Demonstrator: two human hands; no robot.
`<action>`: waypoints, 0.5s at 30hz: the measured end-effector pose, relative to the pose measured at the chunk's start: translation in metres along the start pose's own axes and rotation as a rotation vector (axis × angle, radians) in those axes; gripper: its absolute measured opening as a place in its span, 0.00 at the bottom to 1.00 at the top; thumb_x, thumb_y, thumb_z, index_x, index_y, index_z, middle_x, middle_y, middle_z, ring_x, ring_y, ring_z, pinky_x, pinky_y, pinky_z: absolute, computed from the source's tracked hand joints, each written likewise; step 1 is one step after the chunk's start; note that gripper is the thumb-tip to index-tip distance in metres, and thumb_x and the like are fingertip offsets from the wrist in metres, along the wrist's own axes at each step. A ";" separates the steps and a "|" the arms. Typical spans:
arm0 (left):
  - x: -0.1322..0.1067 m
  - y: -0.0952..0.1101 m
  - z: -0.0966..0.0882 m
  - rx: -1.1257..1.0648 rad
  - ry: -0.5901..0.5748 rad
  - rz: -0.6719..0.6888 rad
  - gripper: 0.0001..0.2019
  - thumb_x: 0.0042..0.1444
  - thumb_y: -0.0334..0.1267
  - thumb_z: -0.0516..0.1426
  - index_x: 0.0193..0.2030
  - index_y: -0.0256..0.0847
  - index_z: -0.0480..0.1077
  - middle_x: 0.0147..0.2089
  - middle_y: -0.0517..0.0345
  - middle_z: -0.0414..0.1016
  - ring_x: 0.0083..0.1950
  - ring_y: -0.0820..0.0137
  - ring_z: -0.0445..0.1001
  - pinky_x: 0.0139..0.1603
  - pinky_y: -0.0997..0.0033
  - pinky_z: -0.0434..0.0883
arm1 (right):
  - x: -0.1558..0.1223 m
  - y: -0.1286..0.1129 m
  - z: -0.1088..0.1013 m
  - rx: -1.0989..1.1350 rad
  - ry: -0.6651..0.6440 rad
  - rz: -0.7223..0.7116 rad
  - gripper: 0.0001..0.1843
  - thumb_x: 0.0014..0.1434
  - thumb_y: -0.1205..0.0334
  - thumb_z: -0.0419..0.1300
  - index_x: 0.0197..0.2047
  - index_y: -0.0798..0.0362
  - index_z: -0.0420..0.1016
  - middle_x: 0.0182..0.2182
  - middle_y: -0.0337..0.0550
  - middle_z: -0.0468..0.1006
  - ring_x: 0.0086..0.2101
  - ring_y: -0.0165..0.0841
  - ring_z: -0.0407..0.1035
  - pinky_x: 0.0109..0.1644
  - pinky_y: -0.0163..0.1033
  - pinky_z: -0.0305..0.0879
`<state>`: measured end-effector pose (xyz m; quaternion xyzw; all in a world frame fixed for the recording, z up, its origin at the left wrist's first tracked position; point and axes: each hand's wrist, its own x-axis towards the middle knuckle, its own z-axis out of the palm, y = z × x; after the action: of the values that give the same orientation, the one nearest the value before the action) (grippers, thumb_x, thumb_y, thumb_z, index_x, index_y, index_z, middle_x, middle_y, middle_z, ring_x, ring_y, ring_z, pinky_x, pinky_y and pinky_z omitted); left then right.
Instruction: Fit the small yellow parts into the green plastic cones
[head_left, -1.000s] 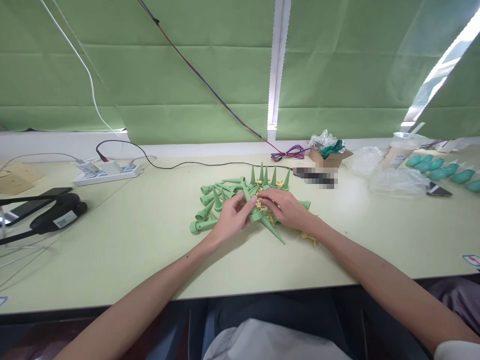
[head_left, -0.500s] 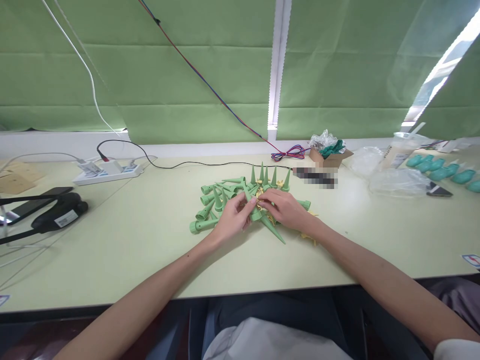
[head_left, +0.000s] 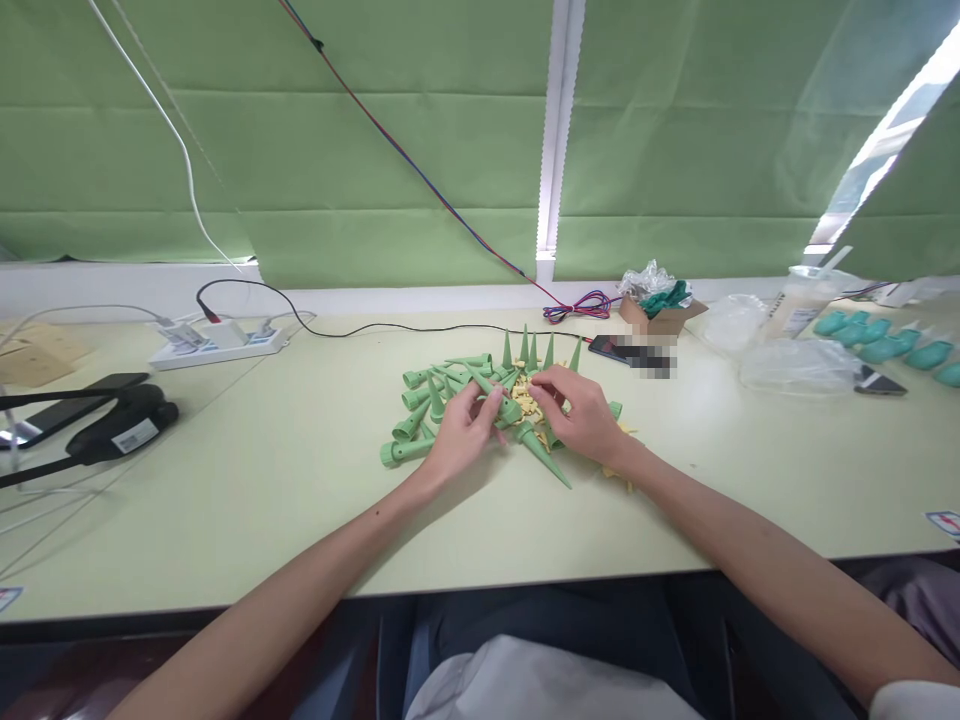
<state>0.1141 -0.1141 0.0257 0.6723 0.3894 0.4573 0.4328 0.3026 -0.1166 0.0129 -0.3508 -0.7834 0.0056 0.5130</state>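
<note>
A green cone [head_left: 496, 397] sits at the middle of the table [head_left: 285, 480], held in the left hand [head_left: 459, 440], whose fingers and thumb are closed around its wide end while the tip points away to the left. The right hand [head_left: 583, 420] is just beside it, its thumb and forefinger drawn narrow over a small heap of yellow pieces [head_left: 529, 404]; I cannot tell whether a piece is pinched between them. Around both hands lies a pile of green cones [head_left: 427, 405], most on their sides, a few standing upright [head_left: 529, 352] at the far edge, and one long cone [head_left: 546, 458] lying on the table between the wrists. Farther right, a small cardboard box [head_left: 661, 317] holds crumpled clear plastic and something dark green. Beyond it are clear plastic bags [head_left: 795, 365], a pale cup [head_left: 799, 300] and a row of teal pieces [head_left: 881, 340]. Well to the left are a white power strip [head_left: 217, 345] and a black device [head_left: 120, 425].
</note>
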 end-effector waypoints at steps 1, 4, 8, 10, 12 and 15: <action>0.000 0.000 0.000 -0.001 -0.001 -0.002 0.19 0.62 0.55 0.56 0.39 0.38 0.69 0.45 0.51 0.73 0.30 0.73 0.74 0.28 0.70 0.76 | 0.000 0.000 0.000 0.000 -0.003 0.001 0.08 0.71 0.63 0.52 0.40 0.51 0.70 0.31 0.44 0.76 0.30 0.33 0.68 0.35 0.39 0.66; 0.000 0.000 0.000 0.000 0.002 -0.003 0.19 0.63 0.55 0.55 0.40 0.38 0.68 0.44 0.52 0.72 0.30 0.73 0.74 0.29 0.70 0.76 | 0.000 0.000 0.001 0.001 -0.004 0.000 0.08 0.71 0.63 0.52 0.39 0.51 0.70 0.31 0.44 0.76 0.30 0.34 0.69 0.35 0.40 0.66; 0.000 -0.001 0.000 0.014 0.009 -0.002 0.19 0.62 0.56 0.56 0.39 0.39 0.67 0.42 0.53 0.72 0.29 0.73 0.73 0.28 0.71 0.76 | -0.001 -0.001 0.002 0.008 -0.007 -0.004 0.08 0.71 0.63 0.52 0.40 0.51 0.70 0.31 0.44 0.76 0.31 0.34 0.70 0.36 0.40 0.67; 0.000 -0.003 0.000 0.031 0.014 -0.002 0.20 0.62 0.57 0.56 0.38 0.40 0.67 0.40 0.54 0.72 0.27 0.74 0.72 0.27 0.71 0.75 | -0.002 0.000 0.002 0.023 -0.035 0.005 0.08 0.71 0.62 0.52 0.40 0.50 0.71 0.32 0.45 0.77 0.31 0.34 0.70 0.36 0.40 0.68; 0.000 -0.006 0.000 0.044 0.021 0.006 0.20 0.62 0.57 0.55 0.39 0.40 0.67 0.38 0.55 0.73 0.26 0.74 0.70 0.25 0.72 0.74 | -0.003 0.000 0.003 0.043 -0.084 0.009 0.09 0.71 0.61 0.52 0.41 0.50 0.71 0.33 0.45 0.77 0.31 0.34 0.70 0.36 0.40 0.68; -0.001 -0.008 0.001 0.077 0.026 0.032 0.20 0.63 0.57 0.54 0.41 0.40 0.68 0.36 0.55 0.73 0.27 0.72 0.70 0.24 0.72 0.72 | -0.005 0.002 0.003 0.054 -0.142 -0.003 0.09 0.71 0.61 0.51 0.41 0.51 0.72 0.33 0.45 0.77 0.31 0.34 0.69 0.35 0.39 0.67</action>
<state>0.1135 -0.1122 0.0177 0.6884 0.4015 0.4576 0.3942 0.3020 -0.1164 0.0069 -0.3343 -0.8180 0.0508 0.4653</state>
